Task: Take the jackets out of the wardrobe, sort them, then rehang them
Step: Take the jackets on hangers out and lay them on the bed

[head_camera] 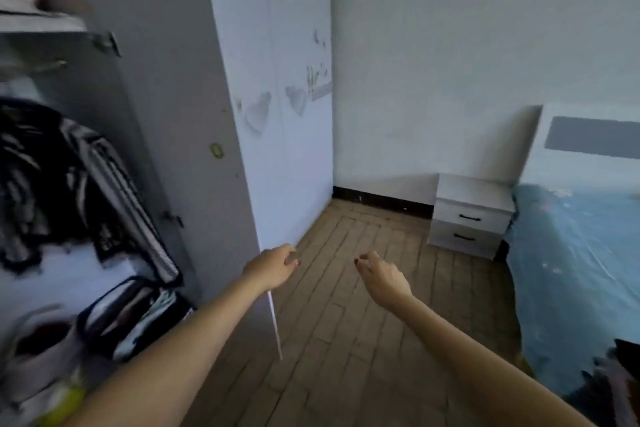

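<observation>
Nearest, both bare forearms reach forward over the wooden floor [346, 340]. The left hand [273, 267] hangs at about six o'clock, just at the edge of the open wardrobe door [270, 149], fingers loosely curled and holding nothing; whether it touches the door edge I cannot tell. The right hand [381, 276] sits just right of it, fingers relaxed, also empty. At eight to nine o'clock, inside the wardrobe [166, 97], dark and striped jackets [69, 177] hang blurred, with bags below them. At four o'clock a dark garment [623, 367] lies on the blue bed [571, 270], possibly a jacket already taken out, though too blurred to be sure. Farther off, at one o'clock, stands a white nightstand [471, 215]. I judge the task early: most jackets remain inside, sorting and rehanging not yet done.
</observation>
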